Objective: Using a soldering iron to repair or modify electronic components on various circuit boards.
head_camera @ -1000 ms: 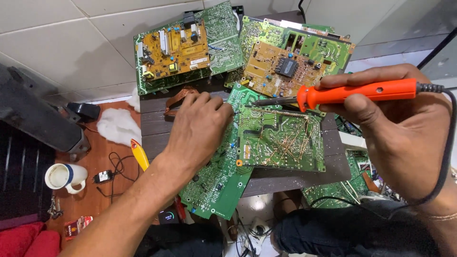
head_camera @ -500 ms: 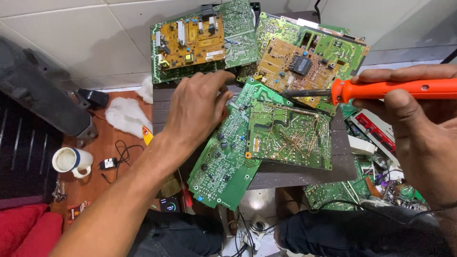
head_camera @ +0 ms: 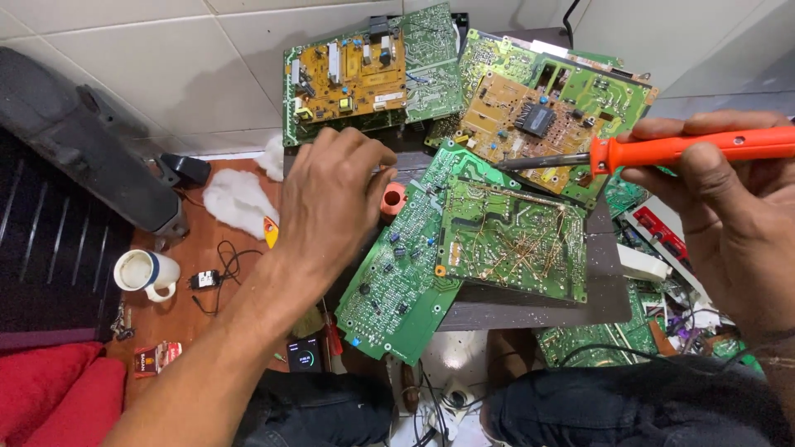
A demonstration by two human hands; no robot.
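Green board (head_camera: pixel 513 240), solder side up, lies flat on the dark stand between the hands, its long edge running left to right. Left hand (head_camera: pixel 331 199) hovers open and empty just left of it, fingers curled above the small solder spool (head_camera: pixel 394 199). Farther back, right hand (head_camera: pixel 729 207) grips the orange iron (head_camera: pixel 687 149), lying level, its tip pointing left above the board's far edge.

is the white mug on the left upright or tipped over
Upright: the white mug stands on the brown surface with its round open mouth facing up.
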